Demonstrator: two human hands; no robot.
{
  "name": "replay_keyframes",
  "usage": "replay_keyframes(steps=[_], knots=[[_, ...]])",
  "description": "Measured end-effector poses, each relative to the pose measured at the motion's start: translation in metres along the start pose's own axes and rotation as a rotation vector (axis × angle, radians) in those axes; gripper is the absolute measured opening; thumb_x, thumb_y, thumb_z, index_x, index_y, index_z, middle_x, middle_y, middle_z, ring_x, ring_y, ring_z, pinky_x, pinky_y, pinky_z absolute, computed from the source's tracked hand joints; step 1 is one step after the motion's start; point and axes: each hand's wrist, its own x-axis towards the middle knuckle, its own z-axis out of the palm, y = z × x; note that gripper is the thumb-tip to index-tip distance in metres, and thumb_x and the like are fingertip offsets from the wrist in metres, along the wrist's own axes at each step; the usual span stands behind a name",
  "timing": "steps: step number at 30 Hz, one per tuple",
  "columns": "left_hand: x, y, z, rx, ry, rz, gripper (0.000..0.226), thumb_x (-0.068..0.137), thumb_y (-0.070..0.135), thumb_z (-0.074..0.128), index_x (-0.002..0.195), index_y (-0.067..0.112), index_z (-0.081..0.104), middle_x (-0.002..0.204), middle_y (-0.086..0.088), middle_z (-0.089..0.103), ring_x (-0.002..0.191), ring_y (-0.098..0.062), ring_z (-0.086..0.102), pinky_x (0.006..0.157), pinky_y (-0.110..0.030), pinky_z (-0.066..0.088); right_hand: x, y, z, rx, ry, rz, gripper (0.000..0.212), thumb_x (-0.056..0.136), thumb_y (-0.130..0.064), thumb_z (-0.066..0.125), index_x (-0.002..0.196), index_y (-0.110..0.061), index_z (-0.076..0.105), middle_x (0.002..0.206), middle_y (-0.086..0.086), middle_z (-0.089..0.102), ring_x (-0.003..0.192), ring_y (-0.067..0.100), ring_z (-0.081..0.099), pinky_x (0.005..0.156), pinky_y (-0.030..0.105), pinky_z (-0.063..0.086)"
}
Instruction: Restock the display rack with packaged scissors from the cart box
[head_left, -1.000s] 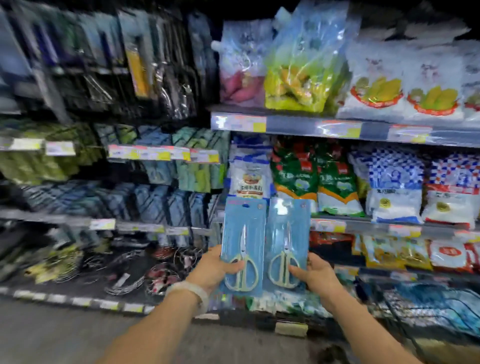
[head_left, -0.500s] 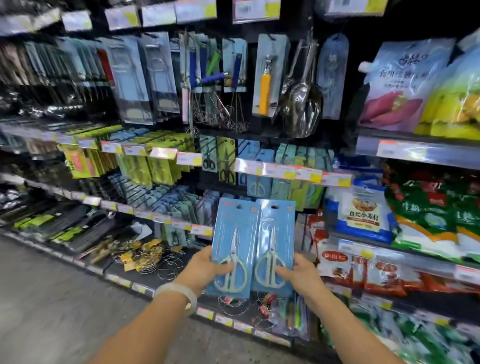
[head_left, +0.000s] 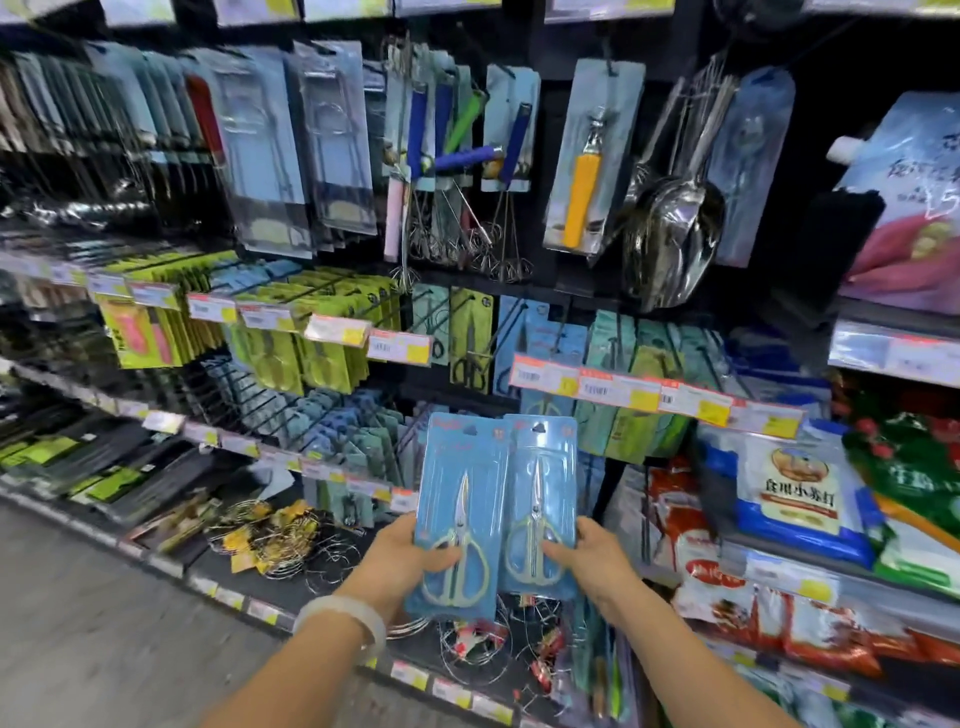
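- Head view: our left hand (head_left: 410, 558) grips one blue card-backed blister pack of pale-handled scissors (head_left: 460, 514); our right hand (head_left: 589, 558) grips its twin (head_left: 540, 506).
- Both packs upright, side by side, edges overlapping, blades up.
- Matching blue packs on rack hooks (head_left: 540, 364) lie just above and ahead; right hand looks nearer.

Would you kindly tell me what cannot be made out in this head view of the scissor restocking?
- Print on the left scissors pack and right scissors pack: blurred, too small to read.
- Fingers of the left hand and right hand: hidden behind the packs; only the thumbs show.
- Price labels: blurred, unreadable.
- Which hook is free for these packs: hidden by crowded hanging goods.
- Cart box: out of frame.
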Motion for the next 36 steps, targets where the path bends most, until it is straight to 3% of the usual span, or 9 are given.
replay_keyframes(steps=[2,3,6,8,12,18,24,30,36], knots=[[0.020,0.006,-0.006,0.045,-0.017,-0.003,0.052,0.074,0.010,0.078,0.121,0.008,0.057,0.119,-0.010,0.067,0.109,-0.030,0.064,0.098,-0.052,0.048,0.028,0.008,-0.001,0.022,-0.004,-0.006,0.077,0.077,-0.025,0.075,0.140,-0.007,0.034,0.145,0.012,0.040,0.125,0.029,0.049,0.104,0.046,0.043],[0.027,0.010,-0.008,0.058,-0.037,0.005,0.047,0.075,0.009,0.077,0.119,0.010,0.059,0.118,-0.009,0.068,0.107,-0.030,0.065,0.098,-0.052,0.048,0.041,0.009,-0.003,0.028,0.002,0.000,0.079,0.076,-0.026,0.075,0.140,-0.007,0.034,0.146,0.013,0.040,0.126,0.030,0.049,0.104,0.049,0.042],[0.048,0.019,-0.011,0.062,-0.039,0.019,0.031,0.082,-0.002,0.068,0.108,0.014,0.064,0.107,-0.007,0.073,0.101,-0.028,0.068,0.096,-0.051,0.049,0.046,-0.018,-0.004,0.000,0.022,-0.018,0.048,0.084,-0.014,0.067,0.124,0.004,0.047,0.128,0.022,0.054,0.112,0.032,0.057,0.100,0.046,0.045],[0.060,0.021,-0.014,0.053,-0.051,0.016,0.033,0.081,-0.004,0.067,0.110,0.012,0.064,0.106,-0.008,0.073,0.100,-0.029,0.068,0.096,-0.051,0.049,0.058,-0.026,-0.006,0.025,0.034,-0.046,0.023,0.087,-0.006,0.062,0.108,-0.003,0.054,0.119,0.018,0.061,0.097,0.027,0.061,0.088,0.039,0.051],[0.076,0.023,-0.015,0.084,-0.078,-0.008,0.040,0.077,-0.002,0.071,0.115,0.006,0.060,0.105,-0.010,0.073,0.098,-0.030,0.069,0.094,-0.052,0.050,0.074,-0.038,-0.011,0.085,0.076,-0.075,0.027,0.085,-0.002,0.063,0.110,-0.008,0.056,0.108,0.009,0.064,0.087,0.020,0.062,0.073,0.028,0.052],[0.095,0.029,-0.024,0.085,-0.131,-0.039,0.040,0.077,-0.002,0.071,0.113,0.008,0.059,0.105,-0.009,0.073,0.099,-0.027,0.069,0.096,-0.049,0.050,0.092,-0.040,-0.009,0.102,0.077,-0.051,0.023,0.085,-0.007,0.065,0.104,-0.015,0.056,0.113,0.008,0.065,0.099,0.024,0.062,0.090,0.038,0.050],[0.109,0.037,-0.039,0.101,-0.159,-0.041,0.040,0.078,-0.002,0.071,0.113,0.011,0.061,0.105,-0.006,0.074,0.100,-0.027,0.069,0.097,-0.050,0.049,0.096,-0.046,0.003,0.181,0.046,-0.020,0.019,0.088,-0.001,0.059,0.103,-0.012,0.056,0.094,0.001,0.066,0.077,0.010,0.063,0.048,0.014,0.049],[0.115,0.046,-0.048,0.147,-0.203,-0.032,0.040,0.079,-0.003,0.069,0.115,0.014,0.062,0.107,-0.003,0.073,0.102,-0.023,0.068,0.098,-0.046,0.049,0.098,-0.035,0.006,0.136,0.102,0.026,0.026,0.085,-0.010,0.065,0.110,-0.008,0.059,0.102,0.005,0.069,0.087,0.017,0.067,0.070,0.028,0.054],[0.119,0.048,-0.050,0.167,-0.231,-0.045,0.040,0.078,-0.004,0.070,0.113,0.014,0.062,0.105,-0.004,0.074,0.100,-0.024,0.069,0.095,-0.047,0.051,0.091,-0.035,0.007,0.215,0.072,0.041,0.018,0.088,-0.004,0.060,0.104,-0.010,0.058,0.088,0.007,0.071,0.063,0.011,0.068,0.045,0.017,0.046]])
